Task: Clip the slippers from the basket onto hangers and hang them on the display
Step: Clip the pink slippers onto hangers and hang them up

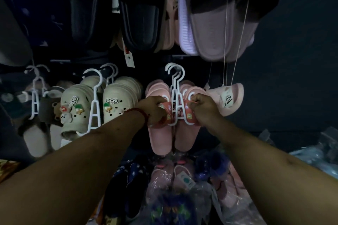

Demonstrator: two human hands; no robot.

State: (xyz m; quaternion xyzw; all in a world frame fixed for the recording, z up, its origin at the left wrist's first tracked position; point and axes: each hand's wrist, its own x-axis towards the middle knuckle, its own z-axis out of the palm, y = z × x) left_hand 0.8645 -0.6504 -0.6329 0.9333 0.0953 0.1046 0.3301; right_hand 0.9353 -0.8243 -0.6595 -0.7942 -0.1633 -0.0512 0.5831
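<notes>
Two hands clenched
Left hand (155, 112) and right hand (204, 110) grip pink slippers (159, 139) beside the white hanger (173, 87) — an uneven tug could unclip them.

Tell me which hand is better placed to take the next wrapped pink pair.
Probably the right hand. Both hands grip the slippers on the hanger, but the wrapped pink pairs lie from the middle to the right, below it; under the left hand lie dark blue ones.

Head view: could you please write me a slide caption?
Left hand and right hand grip the straps of pink slippers on a white hanger.
</notes>
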